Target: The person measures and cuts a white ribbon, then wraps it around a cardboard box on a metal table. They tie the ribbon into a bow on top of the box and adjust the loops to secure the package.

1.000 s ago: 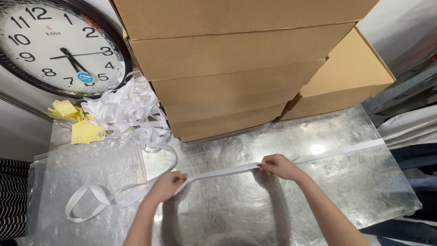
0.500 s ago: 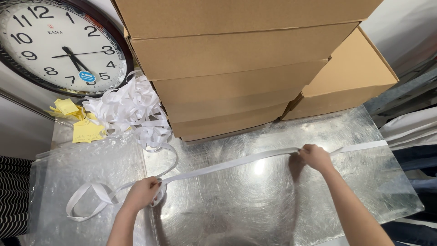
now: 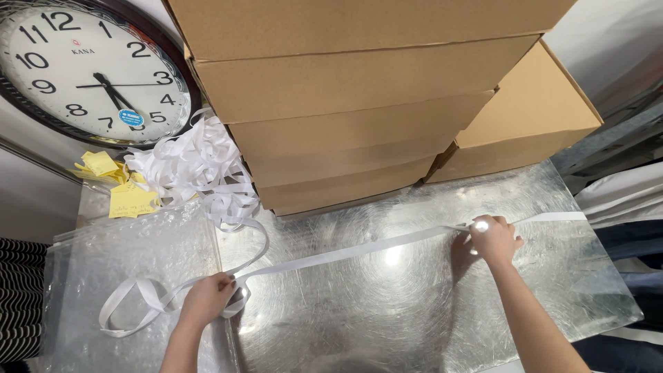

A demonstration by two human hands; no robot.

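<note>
A long white ribbon (image 3: 345,254) stretches taut across the shiny metal table (image 3: 387,324). My left hand (image 3: 207,298) pinches it at the lower left, where loose loops of the same ribbon lie on a clear plastic sheet (image 3: 131,262). My right hand (image 3: 494,238) pinches it farther right, and the ribbon's end runs on toward the table's right edge. A tangled pile of white ribbon (image 3: 197,169) sits behind my left hand and feeds the strip.
Stacked cardboard boxes (image 3: 359,103) fill the back of the table, with another box (image 3: 525,128) at the right. A round wall clock (image 3: 86,69) leans at the back left above yellow paper notes (image 3: 121,186). Striped fabric (image 3: 17,304) shows at the left edge.
My hands have moved apart along the ribbon: the left one down and left, the right one to the right. The strip between them has grown longer and straighter.
</note>
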